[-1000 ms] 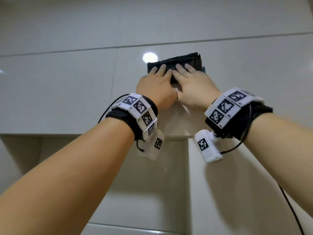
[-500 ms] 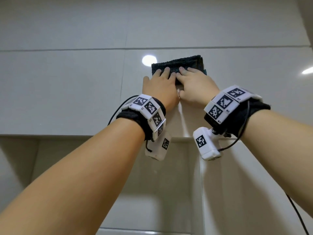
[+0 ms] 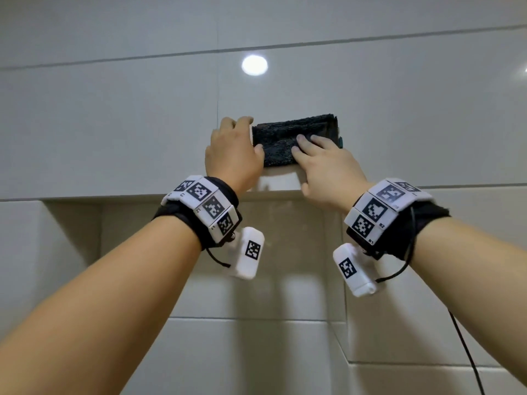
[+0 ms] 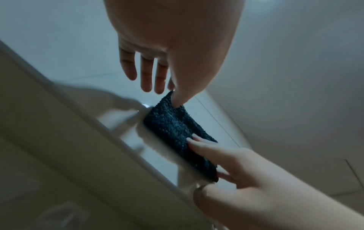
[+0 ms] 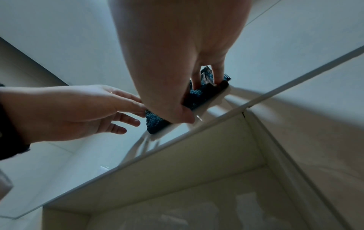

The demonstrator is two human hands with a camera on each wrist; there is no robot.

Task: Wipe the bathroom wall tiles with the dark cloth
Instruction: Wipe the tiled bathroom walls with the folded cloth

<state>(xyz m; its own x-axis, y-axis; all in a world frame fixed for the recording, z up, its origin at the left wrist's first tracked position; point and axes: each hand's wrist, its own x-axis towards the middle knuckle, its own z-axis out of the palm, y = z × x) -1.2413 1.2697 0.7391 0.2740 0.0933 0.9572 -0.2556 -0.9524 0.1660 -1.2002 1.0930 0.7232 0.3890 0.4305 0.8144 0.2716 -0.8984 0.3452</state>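
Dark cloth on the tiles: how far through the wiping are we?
Done: cannot tell; no tile shows a wiped patch. In hand: the folded dark cloth lies flat on the wall tile just above the recessed niche. The right hand presses it with straight fingers; the left hand sits at its left end, thumb on the cloth. Left: likely the surrounding tiles.

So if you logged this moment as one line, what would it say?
step: wiping tiles | dark cloth: flat on wall tile above niche | left hand: at cloth's left end | right hand: fingers pressing cloth
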